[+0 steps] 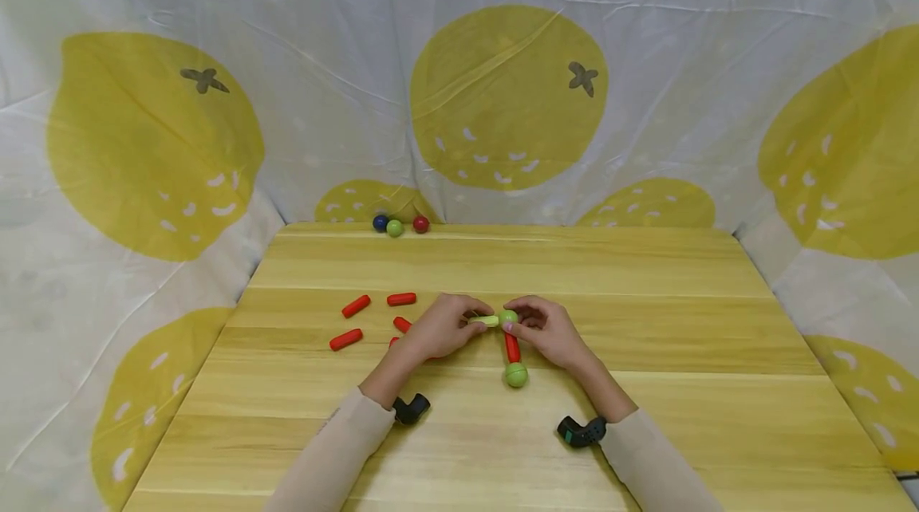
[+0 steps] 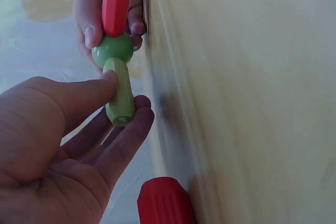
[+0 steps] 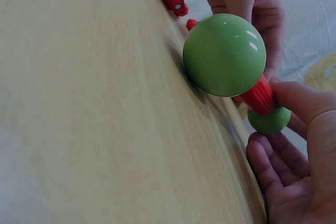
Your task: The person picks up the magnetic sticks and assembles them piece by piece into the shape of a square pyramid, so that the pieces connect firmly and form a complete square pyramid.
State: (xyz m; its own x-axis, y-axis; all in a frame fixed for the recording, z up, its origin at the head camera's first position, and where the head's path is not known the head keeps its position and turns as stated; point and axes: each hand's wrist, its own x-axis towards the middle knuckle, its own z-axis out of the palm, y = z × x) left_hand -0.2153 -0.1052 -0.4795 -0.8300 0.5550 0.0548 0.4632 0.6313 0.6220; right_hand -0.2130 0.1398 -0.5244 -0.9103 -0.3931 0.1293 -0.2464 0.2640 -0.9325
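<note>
Your left hand [image 1: 439, 328] pinches one pale green stick [image 2: 120, 94] between thumb and fingertips, its end touching the green ball [image 1: 508, 317] that your right hand [image 1: 547, 330] pinches with thumb and curled fingers. That ball sits mid-table, slightly toward you.

From it, one red stick [image 1: 512, 347] runs toward you to a second green ball [image 1: 516, 374], which rests on the wooden table [image 1: 646, 320]. So the assembly is 2 green balls, 1 red stick, 1 pale green stick.

Left of the held ball, I count 4 loose red sticks [image 1: 356, 305] lying on the table, well apart from each other; a fifth red bit shows at the edge of your left hand, mostly hidden, so can't tell what it is.

Far behind the held ball, at the table's back edge: 3 balls in a row, one blue ball [image 1: 380, 222], one green [image 1: 394, 228], one red ball [image 1: 420, 224], the blue and green touching.

Lemon-print cloth [image 1: 502, 97] surrounds the table.
</note>
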